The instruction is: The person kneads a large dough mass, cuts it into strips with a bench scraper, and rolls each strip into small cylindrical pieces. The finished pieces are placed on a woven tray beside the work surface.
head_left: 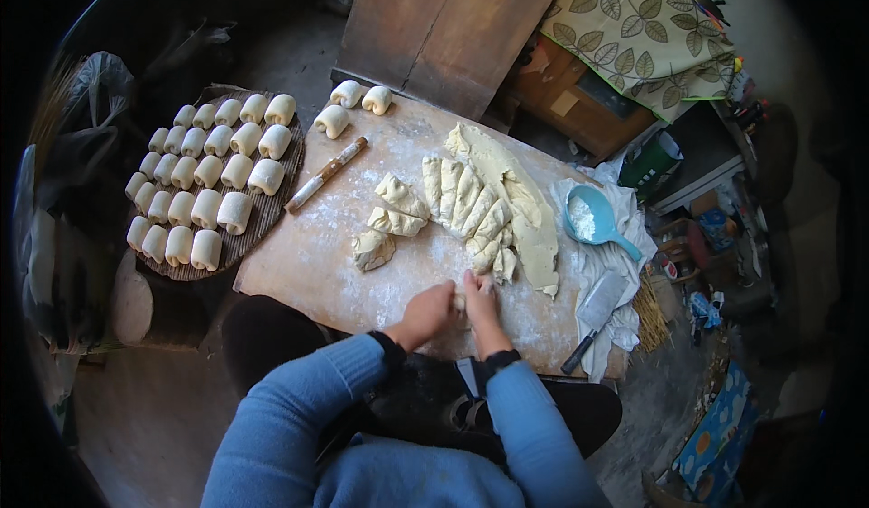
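Note:
My left hand (429,311) and my right hand (482,304) meet near the front edge of a floured wooden board (326,236), both closed on a small piece of dough (460,302) that their fingers mostly hide. Just beyond them lies a fan of cut dough pieces (468,199), along a long flat slab of dough (529,216). Left of the fan are several loose dough pieces (373,249). A floury wooden rolling pin (327,174) rests farther left. Three rolled dough buns (332,121) sit at the board's far left corner.
Rows of shaped buns (206,249) cover a round ridged tray (271,213) at left. On a white cloth (628,236) at right are a blue scoop of flour (597,215) and a cleaver (601,301). A wooden panel (448,26) and leaf-patterned cloth (631,29) stand beyond.

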{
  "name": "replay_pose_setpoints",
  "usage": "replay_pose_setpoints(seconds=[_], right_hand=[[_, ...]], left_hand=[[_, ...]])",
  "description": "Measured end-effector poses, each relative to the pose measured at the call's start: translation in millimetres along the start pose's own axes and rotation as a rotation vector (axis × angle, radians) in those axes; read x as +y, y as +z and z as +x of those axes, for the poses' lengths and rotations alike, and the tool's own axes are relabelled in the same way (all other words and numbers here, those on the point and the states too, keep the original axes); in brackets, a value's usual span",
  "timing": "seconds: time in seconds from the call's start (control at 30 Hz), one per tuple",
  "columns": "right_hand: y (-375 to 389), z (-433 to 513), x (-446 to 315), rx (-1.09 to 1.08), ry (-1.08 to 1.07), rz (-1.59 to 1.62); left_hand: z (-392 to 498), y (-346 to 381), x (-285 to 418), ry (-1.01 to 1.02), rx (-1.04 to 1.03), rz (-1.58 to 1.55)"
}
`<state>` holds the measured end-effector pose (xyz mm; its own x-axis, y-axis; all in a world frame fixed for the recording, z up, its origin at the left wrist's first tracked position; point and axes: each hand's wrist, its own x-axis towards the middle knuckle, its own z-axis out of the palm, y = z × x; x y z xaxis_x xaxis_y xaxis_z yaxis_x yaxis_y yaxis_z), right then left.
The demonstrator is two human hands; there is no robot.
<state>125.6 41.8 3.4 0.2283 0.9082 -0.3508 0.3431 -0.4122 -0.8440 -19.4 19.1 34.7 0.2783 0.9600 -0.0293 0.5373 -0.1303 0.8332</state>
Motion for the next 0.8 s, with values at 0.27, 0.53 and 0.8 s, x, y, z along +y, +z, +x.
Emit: replay_pose_setpoints(seconds=[0.27,0.53,0.8], right_hand=[[-5.8,-42.6,30.9,0.288,-0.623,-0.683],[5.6,8.1,-7.3,0.32,-0.508,-1.064],[7.4,1.6,-2.5,0.048,0.015,-0.236]], left_hand=[[-35.2,5.3,11.5,0.178,-0.132,0.127],[-0.2,2.3,-26.7,-0.108,-0.167,0.039],[-6.2,3.9,1.3,0.021,-0.03,-0.007]])
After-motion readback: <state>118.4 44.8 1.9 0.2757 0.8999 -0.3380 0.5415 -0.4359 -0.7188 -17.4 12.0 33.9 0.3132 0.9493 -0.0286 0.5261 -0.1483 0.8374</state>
